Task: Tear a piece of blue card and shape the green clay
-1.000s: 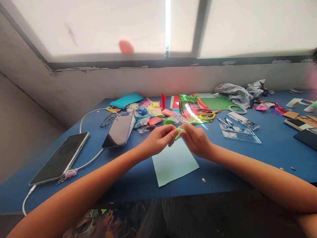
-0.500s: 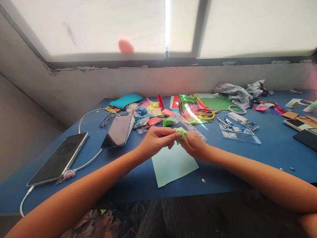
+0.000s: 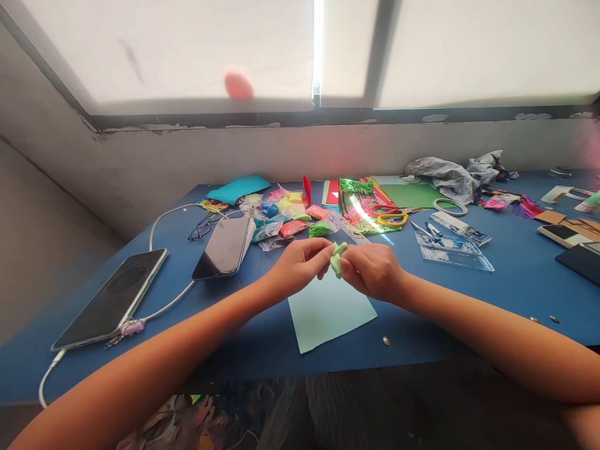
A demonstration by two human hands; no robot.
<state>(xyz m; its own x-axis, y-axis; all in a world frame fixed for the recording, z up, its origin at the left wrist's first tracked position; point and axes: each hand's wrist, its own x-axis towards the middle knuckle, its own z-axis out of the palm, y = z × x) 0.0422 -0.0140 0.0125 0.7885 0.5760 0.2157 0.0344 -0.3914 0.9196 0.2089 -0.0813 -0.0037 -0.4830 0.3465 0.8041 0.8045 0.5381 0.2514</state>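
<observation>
A soft lump of light green modelling clay (image 3: 336, 264) is pinched between my two hands, above the middle of the table. My left hand (image 3: 302, 265) grips its left side with thumb and fingers closed. Curled in a fist, my right hand (image 3: 372, 269) squeezes the clay's right side between thumb and forefinger. Beneath the hands lies a pale green sheet of paper (image 3: 330, 319), its far part hidden by them. Behind the hands are several small bags of coloured clay (image 3: 293, 228), and a clear ruler (image 3: 354, 234) is partly covered by my right hand.
Two phones (image 3: 112, 300) with white cables lie at left, near eyeglasses (image 3: 201, 226). Yellow-handled scissors (image 3: 392, 217) rest on a patterned packet (image 3: 359, 200). To the right are a clear plastic case (image 3: 457, 255) with tools and a white ring (image 3: 450, 207). A small metallic piece (image 3: 386, 340) sits near the front edge.
My right hand has turned, and its knuckles now face more upward. The clay is folded into a different, more upright shape between the fingers. My left hand has barely moved.
</observation>
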